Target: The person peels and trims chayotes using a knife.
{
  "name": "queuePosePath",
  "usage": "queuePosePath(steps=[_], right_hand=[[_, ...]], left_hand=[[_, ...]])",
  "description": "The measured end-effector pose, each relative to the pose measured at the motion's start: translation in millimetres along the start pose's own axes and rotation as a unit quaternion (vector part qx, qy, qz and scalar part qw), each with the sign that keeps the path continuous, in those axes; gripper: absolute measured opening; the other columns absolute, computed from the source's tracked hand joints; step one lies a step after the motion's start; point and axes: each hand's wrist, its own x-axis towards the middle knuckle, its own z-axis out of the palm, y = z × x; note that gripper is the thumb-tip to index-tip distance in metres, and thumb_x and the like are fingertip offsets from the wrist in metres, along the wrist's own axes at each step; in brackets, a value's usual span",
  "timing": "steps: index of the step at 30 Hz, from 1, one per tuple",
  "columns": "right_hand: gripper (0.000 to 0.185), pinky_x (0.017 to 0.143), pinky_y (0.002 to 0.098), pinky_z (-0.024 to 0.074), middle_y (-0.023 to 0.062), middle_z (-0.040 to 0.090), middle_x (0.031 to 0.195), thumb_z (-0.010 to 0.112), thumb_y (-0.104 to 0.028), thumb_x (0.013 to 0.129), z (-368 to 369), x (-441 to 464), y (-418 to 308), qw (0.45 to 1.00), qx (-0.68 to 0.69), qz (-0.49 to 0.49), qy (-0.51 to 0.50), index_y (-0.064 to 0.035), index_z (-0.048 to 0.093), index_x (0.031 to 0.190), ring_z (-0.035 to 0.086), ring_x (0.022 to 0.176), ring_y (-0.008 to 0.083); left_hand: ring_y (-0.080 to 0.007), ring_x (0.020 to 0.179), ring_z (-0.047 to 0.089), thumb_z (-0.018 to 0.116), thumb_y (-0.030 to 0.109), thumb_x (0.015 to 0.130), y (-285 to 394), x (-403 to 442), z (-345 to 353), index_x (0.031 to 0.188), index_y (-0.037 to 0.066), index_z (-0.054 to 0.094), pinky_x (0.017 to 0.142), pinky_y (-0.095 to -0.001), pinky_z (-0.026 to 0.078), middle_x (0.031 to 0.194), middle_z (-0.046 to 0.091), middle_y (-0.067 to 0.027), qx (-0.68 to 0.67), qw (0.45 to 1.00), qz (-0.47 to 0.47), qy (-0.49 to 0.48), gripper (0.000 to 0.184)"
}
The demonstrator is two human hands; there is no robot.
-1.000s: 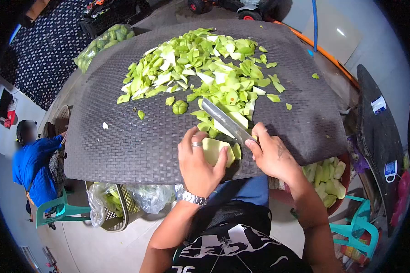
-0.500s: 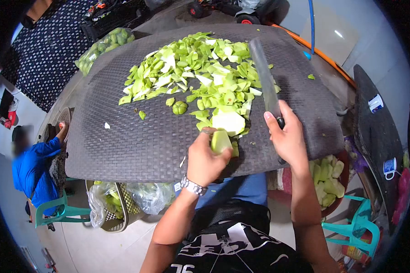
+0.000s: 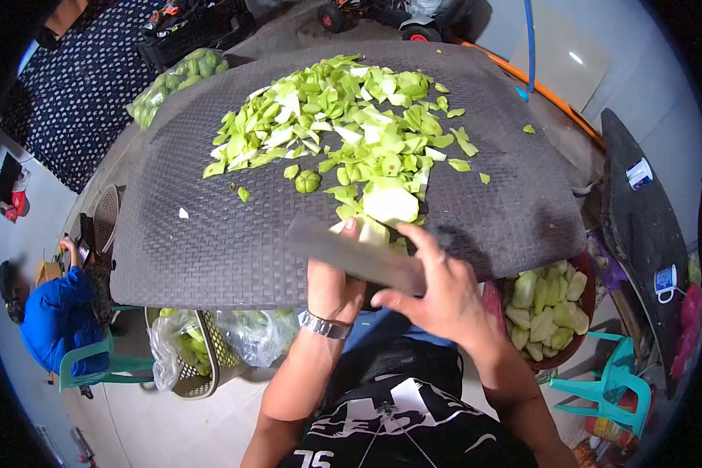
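Knife [image 3: 355,253] in right hand [image 3: 447,303] swung leftward; left hand's [image 3: 331,292] grip unclear; basin [image 3: 589,310] holds vegetables [image 3: 546,308].

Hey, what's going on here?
A person's right hand holds a motion-blurred knife in front of the left hand, which is at a pale green vegetable piece; the blade partly hides its grip. Green and white cuttings lie heaped on the table. A basin below holds pale green vegetables.
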Motion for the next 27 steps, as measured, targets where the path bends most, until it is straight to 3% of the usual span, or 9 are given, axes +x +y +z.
queuePosePath(steps=[3, 9, 15, 18, 19, 20, 22, 23, 27], right_hand=[[0.106, 0.073, 0.0484, 0.0615, 0.0305, 0.067, 0.122, 0.081, -0.055, 0.084, 15, -7, 0, 0.999, -0.03, -0.033, -0.022, 0.0024, 0.029, 0.156, 0.074, 0.092, 0.0447], [0.1, 0.065, 0.0519, 0.0604, 0.0298, 0.068, 0.116, 0.073, -0.063, 0.088, 25, -6, 0, 0.997, -0.059, -0.042, -0.009, 0.0029, 0.034, 0.152, 0.074, 0.084, 0.0468], [0.063, 0.064, 0.0537, 0.0581, 0.0272, 0.071, 0.101, 0.066, -0.055, 0.097, 29, -1, 8, 1.0, -0.024, -0.01, 0.008, -0.0016, 0.053, 0.128, 0.072, 0.082, 0.0474], [0.05, 0.068, 0.0537, 0.0559, 0.0263, 0.071, 0.095, 0.062, -0.047, 0.103, 30, 3, 12, 0.999, 0.023, 0.028, 0.032, -0.0022, 0.054, 0.122, 0.07, 0.084, 0.049], [0.046, 0.075, 0.0538, 0.0533, 0.0267, 0.069, 0.092, 0.056, -0.046, 0.106, 24, 10, 8, 0.985, 0.118, 0.128, 0.008, -0.002, 0.054, 0.12, 0.068, 0.089, 0.0515], [0.044, 0.08, 0.0553, 0.0517, 0.0277, 0.07, 0.092, 0.052, -0.044, 0.108, 20, 17, 12, 0.962, 0.172, 0.211, 0.006, -0.0028, 0.053, 0.121, 0.066, 0.094, 0.054], [0.042, 0.084, 0.0585, 0.0505, 0.0298, 0.071, 0.096, 0.05, -0.043, 0.108, 11, 32, 35, 0.955, 0.148, 0.257, -0.01, -0.0034, 0.053, 0.123, 0.066, 0.098, 0.0541], [0.041, 0.086, 0.06, 0.0499, 0.0312, 0.071, 0.098, 0.049, -0.041, 0.109, 7, 39, 46, 0.955, 0.126, 0.267, -0.012, -0.0034, 0.052, 0.124, 0.066, 0.1, 0.0543], [0.045, 0.066, 0.0524, 0.0545, 0.0264, 0.07, 0.081, 0.05, -0.042, 0.109, -16, 72, 57, 0.956, 0.032, 0.291, 0.021, 0.0012, 0.054, 0.12, 0.069, 0.07, 0.0428]], left_hand=[[-0.022, 0.1, 0.071, 0.07, 0.043, 0.1, 0, -15, 9, 0.125, 0.007, 0.064, 0.089, -0.0391, 0.058, 0.116, 0.072, -0.0076, -0.034, 0.999, -0.028, -0.025, 0.045], [-0.0206, 0.1, 0.07, 0.07, 0.039, 0.1, -7, -22, 6, 0.123, 0.007, 0.064, 0.089, -0.0377, 0.057, 0.113, 0.071, -0.0063, -0.055, 0.998, -0.022, 0.005, 0.04], [-0.0167, 0.096, 0.069, 0.066, 0.02, 0.104, -14, -33, 19, 0.113, 0.006, 0.063, 0.082, -0.0339, 0.056, 0.105, 0.07, -0.0052, -0.052, 0.993, 0.081, 0.068, 0.016], [-0.0162, 0.095, 0.069, 0.064, 0.017, 0.104, -11, -31, 11, 0.11, 0.007, 0.063, 0.082, -0.0336, 0.056, 0.103, 0.07, -0.0045, -0.056, 0.996, 0.049, 0.04, 0.011], [-0.0166, 0.095, 0.069, 0.064, 0.019, 0.104, -7, -32, 15, 0.109, 0.007, 0.063, 0.083, -0.0337, 0.056, 0.103, 0.07, -0.0052, -0.046, 0.997, 0.042, 0.049, 0.012], [-0.0186, 0.093, 0.069, 0.064, 0.023, 0.104, -4, -30, 14, 0.109, 0.007, 0.063, 0.084, -0.0373, 0.056, 0.103, 0.07, -0.0063, -0.074, 0.995, 0.029, 0.052, 0.016], [-0.0226, 0.091, 0.07, 0.064, 0.03, 0.103, 2, -30, 4, 0.108, 0.007, 0.065, 0.087, -0.0445, 0.056, 0.103, 0.072, -0.0086, -0.128, 0.99, -0.001, 0.066, 0.024], [-0.0306, 0.099, 0.07, 0.062, 0.037, 0.103, 7, -27, -4, 0.106, 0.006, 0.064, 0.09, -0.0509, 0.056, 0.108, 0.071, -0.0145, -0.172, 0.983, -0.033, 0.046, 0.032], [-0.0437, 0.116, 0.062, 0.059, 0.041, 0.102, 22, -27, -1, 0.116, 0.002, 0.061, 0.098, -0.0583, 0.053, 0.124, 0.065, -0.0259, -0.277, 0.958, -0.074, -0.024, 0.042]])
